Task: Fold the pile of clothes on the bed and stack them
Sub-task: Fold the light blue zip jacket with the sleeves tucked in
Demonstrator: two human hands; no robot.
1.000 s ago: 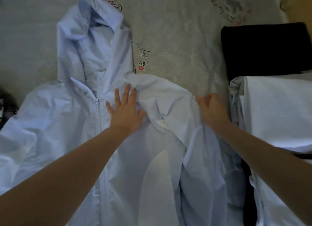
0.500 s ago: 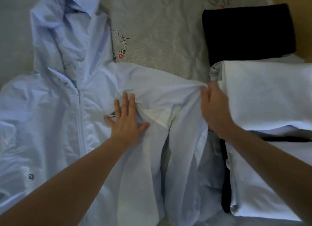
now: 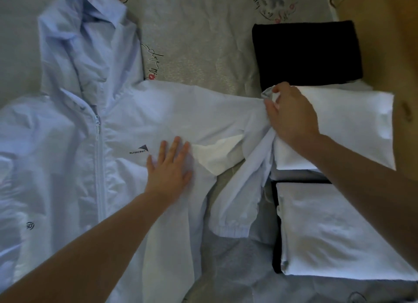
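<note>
A pale blue hooded zip jacket (image 3: 74, 144) lies front-up across the bed, its hood at the top left. My left hand (image 3: 169, 167) presses flat on the jacket's chest, just right of a small dark logo. At the jacket's right shoulder, my right hand (image 3: 291, 115) pinches the fabric where the sleeve starts. The sleeve (image 3: 239, 189) hangs down from that grip, its elastic cuff near the bottom middle. To the right stand folded clothes: a black piece (image 3: 305, 51) at the back, a white piece (image 3: 352, 126) in front of it, and another white stack (image 3: 334, 235) nearest me.
The grey bed sheet (image 3: 203, 42) with printed script and flowers shows above the jacket. A grey garment (image 3: 228, 257) lies under the sleeve at the bottom middle. A wooden floor (image 3: 389, 20) runs past the bed's right edge.
My right hand has drawn the jacket's shoulder out to the right, up to the folded white piece, stretching the fabric flat. My left hand slid down and right across the chest.
</note>
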